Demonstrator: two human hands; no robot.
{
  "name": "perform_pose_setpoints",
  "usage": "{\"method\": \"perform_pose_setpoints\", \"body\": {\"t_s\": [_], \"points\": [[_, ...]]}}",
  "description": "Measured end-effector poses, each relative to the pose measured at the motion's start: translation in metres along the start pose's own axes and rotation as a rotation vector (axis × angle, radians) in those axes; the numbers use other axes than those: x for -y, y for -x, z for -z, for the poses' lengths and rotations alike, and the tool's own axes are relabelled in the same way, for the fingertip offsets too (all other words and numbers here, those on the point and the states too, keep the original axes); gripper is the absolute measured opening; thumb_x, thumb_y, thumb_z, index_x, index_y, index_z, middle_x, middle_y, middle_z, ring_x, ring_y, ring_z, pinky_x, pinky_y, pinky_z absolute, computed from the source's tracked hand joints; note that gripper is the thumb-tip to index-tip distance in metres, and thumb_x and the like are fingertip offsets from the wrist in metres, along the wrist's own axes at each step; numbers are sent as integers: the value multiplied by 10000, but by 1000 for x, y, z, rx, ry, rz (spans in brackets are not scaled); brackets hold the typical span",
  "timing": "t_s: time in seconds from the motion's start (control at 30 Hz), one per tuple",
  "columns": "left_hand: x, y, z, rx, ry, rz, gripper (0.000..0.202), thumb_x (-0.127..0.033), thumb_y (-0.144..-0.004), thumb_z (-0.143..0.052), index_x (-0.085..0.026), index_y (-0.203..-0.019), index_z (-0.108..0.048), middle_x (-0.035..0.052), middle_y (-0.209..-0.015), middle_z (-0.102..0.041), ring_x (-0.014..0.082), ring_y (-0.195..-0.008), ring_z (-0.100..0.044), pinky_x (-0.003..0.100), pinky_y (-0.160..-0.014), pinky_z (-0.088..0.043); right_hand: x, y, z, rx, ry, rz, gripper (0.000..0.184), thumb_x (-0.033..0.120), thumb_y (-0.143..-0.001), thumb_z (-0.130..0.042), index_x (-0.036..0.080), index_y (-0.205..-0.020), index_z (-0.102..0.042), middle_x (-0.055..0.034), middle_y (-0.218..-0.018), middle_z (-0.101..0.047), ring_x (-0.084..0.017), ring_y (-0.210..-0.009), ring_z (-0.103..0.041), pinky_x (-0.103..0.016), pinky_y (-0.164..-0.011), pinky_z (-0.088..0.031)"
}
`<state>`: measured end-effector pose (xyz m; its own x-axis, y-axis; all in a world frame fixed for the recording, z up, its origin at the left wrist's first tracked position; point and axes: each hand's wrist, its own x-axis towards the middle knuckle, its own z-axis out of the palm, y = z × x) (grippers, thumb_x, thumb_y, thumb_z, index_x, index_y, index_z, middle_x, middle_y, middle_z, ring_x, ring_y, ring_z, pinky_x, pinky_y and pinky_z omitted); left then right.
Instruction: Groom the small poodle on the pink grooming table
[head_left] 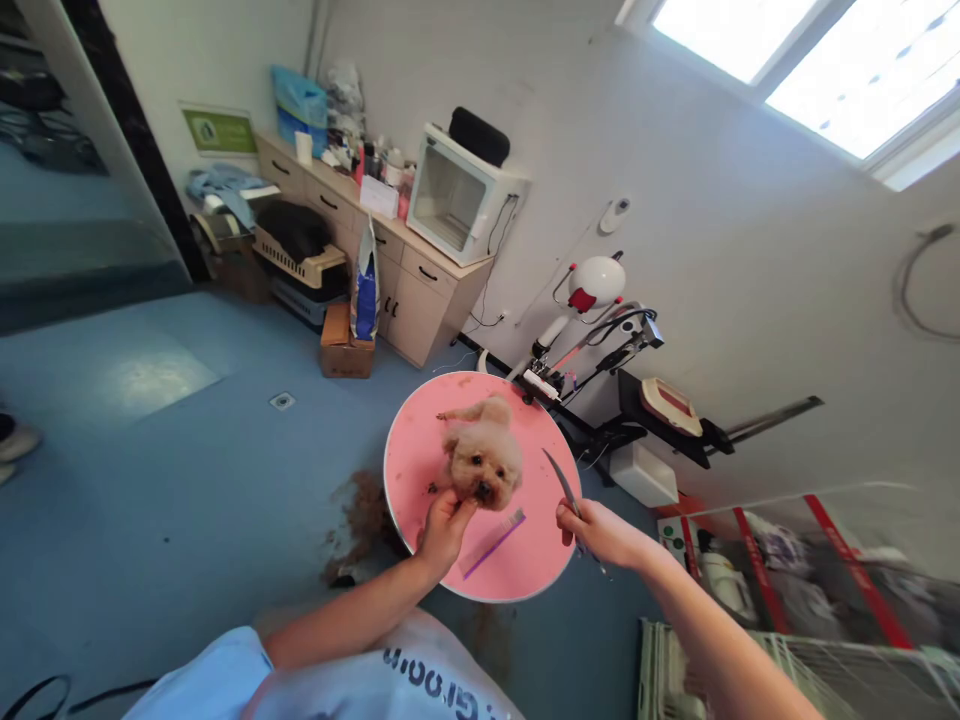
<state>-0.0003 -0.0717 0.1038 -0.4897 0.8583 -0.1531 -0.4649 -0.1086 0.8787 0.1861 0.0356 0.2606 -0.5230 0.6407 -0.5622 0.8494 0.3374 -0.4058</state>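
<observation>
Left hand (444, 525) raised to the chin of a small, fluffy, light-brown dog (484, 455), the person pinched the fur there between thumb and bent fingers, as the head view showed. The dog was on a round pink table (551, 540) with a pale rim, its face turned toward the wearer and one leg stretched out to the side.

Right hand (589, 525) had its fingers curled around the handles of a pair of scissors (562, 477); the long blades pointed up and toward the dog but were apart from it. Whether the blades were parted was too small to tell. On the tabletop, between the two hands, lay a comb (495, 545) with a purple spine, and tufts of hair were scattered near the dog. More brown hair (366, 515) lay heaped on the blue floor (247, 480) beside the table.

Beyond, along the wall, stood a cabinet (431, 290) bearing a white glass-fronted box (450, 200), with a black case (480, 136) on top of it. A cardboard box (347, 345) sat on the floor in front of the cabinet.
</observation>
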Motion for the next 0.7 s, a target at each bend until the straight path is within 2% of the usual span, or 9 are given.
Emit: {"method": "perform_pose_setpoints", "body": {"t_s": [0.13, 0.27, 0.33, 0.43, 0.5, 0.53, 0.6, 0.7], "points": [[-3, 1, 4, -11, 42, 11, 303, -437, -746, -608, -134, -762, -619, 13, -650, -592, 128, -632, -512, 221, -571, -386, 44, 3, 29, 141, 358, -54, 360, 419, -909, -342, 174, -778, -570, -59, -714, -691, -140, -595, -600, -231, -562, -391], [-8, 1, 7, -40, 111, 35, 271, -409, -731, -635, -138, -740, -634, 21, -674, -609, 145, -663, -525, 237, -594, -400, 73, -1, 43, -5, 766, -30, 363, 386, -898, -366, 165, -699, -575, -120, -735, -677, -213, -707, -638, -282, -619, -391], [-13, 1, 6, -45, 158, 40, 262, -394, -721, -648, -135, -763, -651, 32, -708, -627, 161, -698, -542, 251, -624, -417, 84, -3, 49, 53, 707, -14, 294, 325, -893, -379, 166, -728, -564, -92, -694, -668, -190, -668, -630, -273, -617, -395], [-21, 0, 3, -29, 224, 16, 256, -373, -728, -648, -131, -811, -666, 46, -777, -651, 178, -770, -564, 280, -708, -443, 99, -3, 57, 343, 370, -2, 217, 306, -903, -369, 169, -833, -523, -21, -637, -644, -134, -587, -601, -236, -587, -413], [-25, -1, 1, -19, 251, 3, 248, -368, -739, -641, -130, -806, -665, 50, -790, -654, 178, -785, -567, 292, -739, -448, 108, 0, 61, 479, 231, 68, 118, 281, -855, -468, 171, -887, -493, -11, -728, -659, -124, -644, -608, -214, -589, -423], [-27, -1, 1, -15, 257, 2, 244, -366, -745, -638, -131, -805, -665, 51, -795, -656, 175, -788, -567, 292, -747, -448, 112, 2, 62, 497, 237, 117, 119, 247, -813, -526, 172, -897, -486, -12, -785, -662, -122, -679, -608, -203, -586, -418], [-28, -2, 1, -10, 263, 5, 240, -363, -755, -635, -132, -813, -663, 50, -804, -656, 167, -788, -565, 286, -754, -446, 116, 5, 62, 427, 400, 194, 165, 154, -746, -573, 175, -886, -488, -8, -822, -650, -115, -688, -593, -189, -557, -382], [-26, -2, 1, -2, 283, 12, 241, -364, -765, -627, -135, -832, -655, 46, -824, -655, 163, -796, -565, 283, -762, -445, 115, 5, 60, 143, 849, 213, 193, 32, -751, -487, 165, -890, -506, -15, -756, -618, -118, -610, -566, -220, -518, -314]]}}
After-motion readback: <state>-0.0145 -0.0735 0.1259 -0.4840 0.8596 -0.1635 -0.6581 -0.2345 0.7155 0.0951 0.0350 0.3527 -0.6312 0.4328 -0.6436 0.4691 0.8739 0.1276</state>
